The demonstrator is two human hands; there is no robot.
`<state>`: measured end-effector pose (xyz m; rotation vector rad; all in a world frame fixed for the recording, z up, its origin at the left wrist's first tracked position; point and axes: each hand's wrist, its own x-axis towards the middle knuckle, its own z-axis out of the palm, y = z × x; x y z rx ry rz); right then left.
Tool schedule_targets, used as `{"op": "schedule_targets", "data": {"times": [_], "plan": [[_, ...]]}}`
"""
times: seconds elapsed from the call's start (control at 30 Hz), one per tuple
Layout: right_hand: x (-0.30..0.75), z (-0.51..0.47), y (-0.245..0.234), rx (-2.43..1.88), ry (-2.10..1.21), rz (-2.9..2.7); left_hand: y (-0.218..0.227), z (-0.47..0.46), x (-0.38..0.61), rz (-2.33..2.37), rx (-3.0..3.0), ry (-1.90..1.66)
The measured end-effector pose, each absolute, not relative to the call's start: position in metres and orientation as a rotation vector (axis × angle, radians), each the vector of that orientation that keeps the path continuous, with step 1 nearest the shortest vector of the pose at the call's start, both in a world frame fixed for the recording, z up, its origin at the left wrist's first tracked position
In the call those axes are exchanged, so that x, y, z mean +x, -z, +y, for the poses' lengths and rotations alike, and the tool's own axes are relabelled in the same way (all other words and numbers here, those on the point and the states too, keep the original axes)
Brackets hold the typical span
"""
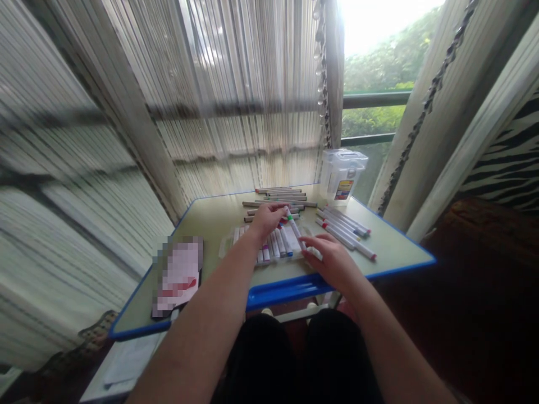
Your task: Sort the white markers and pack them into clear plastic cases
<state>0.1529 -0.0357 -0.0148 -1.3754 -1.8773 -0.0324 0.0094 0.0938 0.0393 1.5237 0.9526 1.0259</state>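
Note:
A white marker with a green band [293, 225] is held slantwise between my two hands, over the right end of a clear plastic case [275, 260]. The fingers of my left hand [268, 217] pinch its far end. At its near end, the fingertips of my right hand [324, 253] close on the barrel. Several white markers [275, 244] lie side by side in the case, some with purple or blue ends. My left hand and forearm hide part of the case and its left-hand markers.
Loose markers [286, 197] lie behind the case, and another group of markers [347, 229] lies to the right. A clear lidded plastic box [343, 174] stands at the back right. A pixelated flat object [179, 275] lies at left on the blue-edged table [391, 249].

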Motion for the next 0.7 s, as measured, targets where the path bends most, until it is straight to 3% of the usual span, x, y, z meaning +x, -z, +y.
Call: {"op": "schedule_targets", "data": {"times": [0.27, 0.7], "plan": [[0.151, -0.035, 0.015, -1.419, 0.074, -1.924, -0.032, 0.101, 0.006, 0.943, 1.748, -1.146], [0.149, -0.036, 0.014, -1.462, 0.136, -2.042, -0.035, 0.101, 0.005, 1.332, 2.254, -0.92]]}}
